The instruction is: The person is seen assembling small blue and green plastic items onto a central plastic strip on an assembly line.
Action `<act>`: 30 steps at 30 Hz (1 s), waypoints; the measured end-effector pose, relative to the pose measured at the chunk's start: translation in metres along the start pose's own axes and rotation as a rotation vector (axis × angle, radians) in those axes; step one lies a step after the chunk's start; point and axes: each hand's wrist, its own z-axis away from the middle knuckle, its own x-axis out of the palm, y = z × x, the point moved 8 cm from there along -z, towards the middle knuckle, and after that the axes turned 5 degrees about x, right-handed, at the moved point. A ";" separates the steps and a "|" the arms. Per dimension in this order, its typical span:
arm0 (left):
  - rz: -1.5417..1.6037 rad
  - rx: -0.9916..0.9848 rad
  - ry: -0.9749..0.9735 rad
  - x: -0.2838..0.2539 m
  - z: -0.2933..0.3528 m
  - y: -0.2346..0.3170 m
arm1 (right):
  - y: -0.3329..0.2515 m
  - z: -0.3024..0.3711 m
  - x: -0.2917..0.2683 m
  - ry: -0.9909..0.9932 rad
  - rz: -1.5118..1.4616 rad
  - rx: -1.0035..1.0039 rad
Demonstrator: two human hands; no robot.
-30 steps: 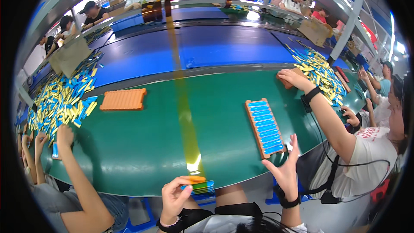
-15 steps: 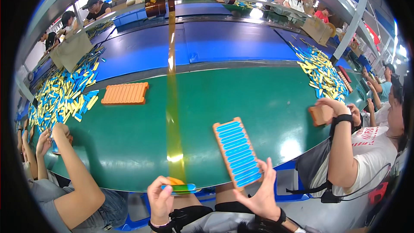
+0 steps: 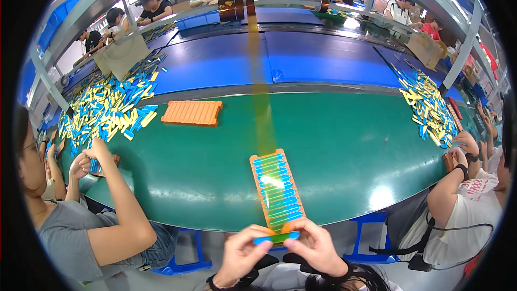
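My left hand (image 3: 242, 253) pinches the left end of a small flat blue strip (image 3: 263, 240) at the table's near edge. The fingers of my right hand (image 3: 316, 248) close on its other end. A band of see-through amber tape (image 3: 263, 108) comes down from above and reaches the middle of the strip, between my hands. Under the tape and just beyond my fingers lies an orange slotted tray (image 3: 294, 187), filled with a row of blue strips. My fingertips partly hide the tray's near end.
An orange slotted tray (image 3: 191, 113) with no strips sits left of the tape. Piles of blue and yellow strips (image 3: 110, 108) lie on both sides of the green table (image 3: 344, 145). Tape rolls (image 3: 231, 9) hang on a bar overhead. Co-workers sit close at left and right.
My right hand has left the side of the filled tray and joined my left hand at the strip. The tray now stands straighter, under the tape. The whole view has shifted.
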 end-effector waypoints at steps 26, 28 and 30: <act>-0.864 0.185 -0.335 0.017 -0.050 -0.021 | 0.046 0.000 -0.057 0.321 -0.176 0.376; -0.857 0.205 -0.324 0.018 -0.052 -0.020 | 0.044 -0.001 -0.057 0.342 -0.192 0.373; -0.875 0.219 -0.321 0.019 -0.054 -0.021 | 0.043 -0.002 -0.059 0.354 -0.210 0.360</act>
